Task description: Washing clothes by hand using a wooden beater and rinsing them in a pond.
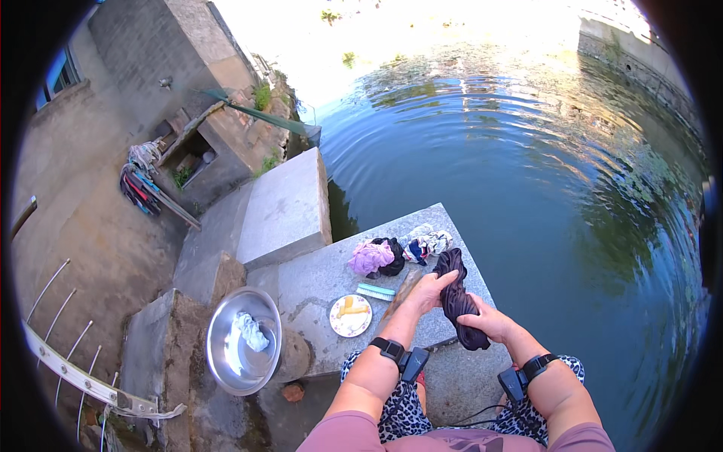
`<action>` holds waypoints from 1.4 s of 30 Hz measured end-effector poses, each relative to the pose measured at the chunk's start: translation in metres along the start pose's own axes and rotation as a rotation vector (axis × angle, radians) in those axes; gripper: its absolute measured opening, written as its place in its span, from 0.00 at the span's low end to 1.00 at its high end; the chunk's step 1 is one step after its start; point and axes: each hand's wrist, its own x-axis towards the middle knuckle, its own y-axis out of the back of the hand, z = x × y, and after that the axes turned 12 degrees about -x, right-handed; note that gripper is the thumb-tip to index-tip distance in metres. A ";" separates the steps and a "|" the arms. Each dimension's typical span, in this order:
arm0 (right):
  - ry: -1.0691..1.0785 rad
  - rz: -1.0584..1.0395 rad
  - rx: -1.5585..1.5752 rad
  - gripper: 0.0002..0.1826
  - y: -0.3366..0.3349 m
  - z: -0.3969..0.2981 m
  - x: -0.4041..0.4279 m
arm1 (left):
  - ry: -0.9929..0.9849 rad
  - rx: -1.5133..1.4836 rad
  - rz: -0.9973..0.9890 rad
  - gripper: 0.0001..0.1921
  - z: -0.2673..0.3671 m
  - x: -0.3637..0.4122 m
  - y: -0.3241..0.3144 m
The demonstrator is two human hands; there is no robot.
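A dark, bunched wet-looking cloth (456, 299) is gripped between my two hands above the right edge of a stone slab (322, 260). My left hand (430, 289) holds its upper part, and my right hand (488, 321) holds it lower down. On the slab beyond lie a lilac cloth (370, 258), a black cloth (393, 257) and a white and navy patterned cloth (432, 244). A scrub brush (375, 292) with a teal back lies near a wooden stick (404, 291) that is partly behind my left forearm. A flowered plate (343, 327) bears yellowish pieces, perhaps soap.
A metal basin (213, 356) with a pale cloth (251, 331) stands at left, beside a round stone block (295, 356). Water (536, 226) borders the slab. Mops (141, 181) lean against a concrete structure; a rack with metal prongs (85, 384) is at lower left.
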 end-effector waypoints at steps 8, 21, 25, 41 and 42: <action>0.152 -0.075 1.038 0.30 -0.001 -0.060 -0.016 | -0.309 -0.342 0.050 0.15 -0.022 0.013 0.007; 0.234 -0.236 1.099 0.33 -0.005 -0.065 -0.033 | -0.397 -0.829 -0.244 0.51 -0.005 0.001 -0.027; 0.152 -0.265 1.042 0.33 0.006 -0.054 -0.041 | -0.432 -0.747 -0.307 0.39 0.017 0.003 -0.009; -0.174 -0.247 -1.158 0.51 -0.012 -0.035 -0.028 | -0.292 0.978 0.330 0.25 -0.053 0.035 0.030; -0.189 -0.291 -1.276 0.49 -0.014 -0.037 -0.028 | -0.293 1.012 0.327 0.23 -0.057 0.034 0.032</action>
